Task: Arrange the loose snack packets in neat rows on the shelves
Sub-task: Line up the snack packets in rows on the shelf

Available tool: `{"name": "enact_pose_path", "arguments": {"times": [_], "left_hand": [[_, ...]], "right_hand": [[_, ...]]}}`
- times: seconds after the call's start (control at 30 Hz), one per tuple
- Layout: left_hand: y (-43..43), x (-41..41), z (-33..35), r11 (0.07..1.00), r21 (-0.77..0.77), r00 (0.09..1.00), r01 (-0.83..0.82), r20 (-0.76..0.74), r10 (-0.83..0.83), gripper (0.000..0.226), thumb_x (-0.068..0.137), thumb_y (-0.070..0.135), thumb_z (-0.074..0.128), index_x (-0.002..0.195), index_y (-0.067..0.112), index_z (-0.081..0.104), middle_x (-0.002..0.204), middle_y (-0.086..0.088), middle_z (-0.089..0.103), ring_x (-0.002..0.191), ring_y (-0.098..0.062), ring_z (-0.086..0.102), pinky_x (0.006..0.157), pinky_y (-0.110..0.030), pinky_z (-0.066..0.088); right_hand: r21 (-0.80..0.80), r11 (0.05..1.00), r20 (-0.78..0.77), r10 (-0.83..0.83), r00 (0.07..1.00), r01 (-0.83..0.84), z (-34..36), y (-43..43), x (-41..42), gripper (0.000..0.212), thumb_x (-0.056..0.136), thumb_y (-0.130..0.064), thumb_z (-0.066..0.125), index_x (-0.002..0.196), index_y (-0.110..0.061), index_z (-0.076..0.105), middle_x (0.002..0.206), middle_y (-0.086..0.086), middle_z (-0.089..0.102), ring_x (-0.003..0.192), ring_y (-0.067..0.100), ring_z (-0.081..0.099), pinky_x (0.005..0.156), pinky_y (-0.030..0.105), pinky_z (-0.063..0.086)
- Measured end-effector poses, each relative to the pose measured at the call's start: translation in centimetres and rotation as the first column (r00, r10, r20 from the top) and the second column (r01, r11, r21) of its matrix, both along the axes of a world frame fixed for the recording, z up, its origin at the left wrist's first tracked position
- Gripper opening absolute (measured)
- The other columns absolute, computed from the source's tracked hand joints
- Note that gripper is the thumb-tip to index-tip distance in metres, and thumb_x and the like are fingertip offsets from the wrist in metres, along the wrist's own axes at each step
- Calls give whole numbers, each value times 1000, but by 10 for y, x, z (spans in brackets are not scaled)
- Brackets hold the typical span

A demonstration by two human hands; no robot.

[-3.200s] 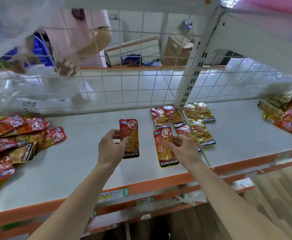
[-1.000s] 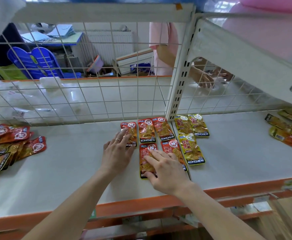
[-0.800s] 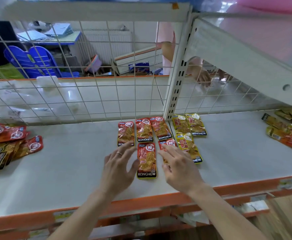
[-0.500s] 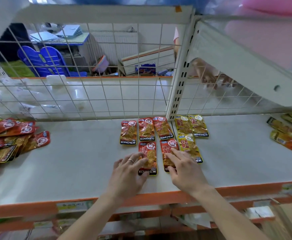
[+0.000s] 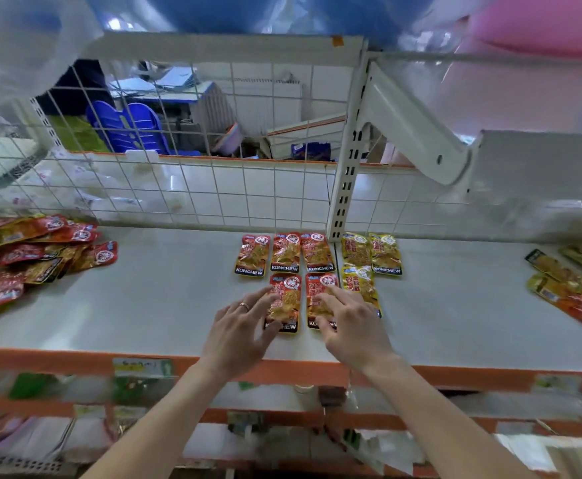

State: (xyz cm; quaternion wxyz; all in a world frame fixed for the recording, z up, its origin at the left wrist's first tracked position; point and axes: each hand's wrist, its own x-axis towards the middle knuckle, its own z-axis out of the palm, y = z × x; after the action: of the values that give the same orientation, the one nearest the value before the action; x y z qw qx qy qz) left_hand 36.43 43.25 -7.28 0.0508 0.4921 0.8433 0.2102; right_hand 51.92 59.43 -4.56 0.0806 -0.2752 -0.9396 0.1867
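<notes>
Right, head camera, and both hands are down on the shelf (image 5: 165,302), working the second row of red Konchew packets. The left hand (image 5: 244,326) has its fingers (image 5: 258,300) spread and fairly straight, tips resting on the left front packet (image 5: 288,288). The right hand (image 5: 351,326) has its fingers (image 5: 331,295) fanned and slightly bent, tips on the right front packet (image 5: 320,286). Nobody's pinching anything; it's all flat pressing.

Behind them sits the back row of three red packets (image 5: 285,252), tidy, with the yellow packets (image 5: 370,252) just beside on the right. A loose left heap (image 5: 30,257) and a loose right heap (image 5: 573,292) wait well apart.

Looks like a squaring-up step to me. Slide with light, flat fingertips so the foil doesn't buckle, tuck the top edges under the back row's black bands, and keep the gap between the pair even. The spot in front of the leftmost back packet is unfilled, likely the next one's home.
</notes>
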Motion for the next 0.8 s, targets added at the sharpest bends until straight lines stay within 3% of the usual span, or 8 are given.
{"name": "enact_pose_path", "arguments": {"times": [0.13, 0.37, 0.53, 0.8], "left_hand": [[-5, 18, 9, 993, 121, 997, -16, -74, 25, 58, 97, 59, 34, 144, 30, 48, 154, 10, 43, 133, -20, 51, 102, -43, 42], [-9, 56, 41, 985, 170, 980, 0, -195, 34, 63, 94, 61, 35, 147, 28, 47, 157, 7, 39, 145, -19, 35, 110, -42, 29], [-22, 98, 66, 978, 206, 966, 43, -260, 13, 67, 93, 63, 35, 148, 27, 45, 157, 6, 39, 146, -18, 33, 112, -46, 29], [-43, 176, 93, 971, 226, 970, 74, -243, -18, 72, 91, 68, 30, 151, 29, 40, 161, 7, 30, 150, -18, 25, 117, -49, 24]], "right_hand": [[68, 998, -84, 18, 996, -12, 16, -7, 19, 46, 95, -38, 58, 139, -25, 54, 153, -4, 43, 142, 15, 36, 114, 39, 32], [142, 987, -161, -48, 986, 71, 58, -19, 63, 50, 95, -39, 57, 142, -26, 49, 155, -3, 39, 145, 18, 30, 114, 40, 26], [150, 980, -196, -103, 975, 133, 85, -38, 107, 54, 89, -49, 45, 140, -31, 50, 157, -7, 36, 147, 16, 26, 114, 42, 18], [140, 971, -197, -165, 966, 194, 100, -66, 189, 52, 97, -48, 49, 145, -29, 44, 160, -9, 28, 148, 11, 18, 116, 43, 11]]}}
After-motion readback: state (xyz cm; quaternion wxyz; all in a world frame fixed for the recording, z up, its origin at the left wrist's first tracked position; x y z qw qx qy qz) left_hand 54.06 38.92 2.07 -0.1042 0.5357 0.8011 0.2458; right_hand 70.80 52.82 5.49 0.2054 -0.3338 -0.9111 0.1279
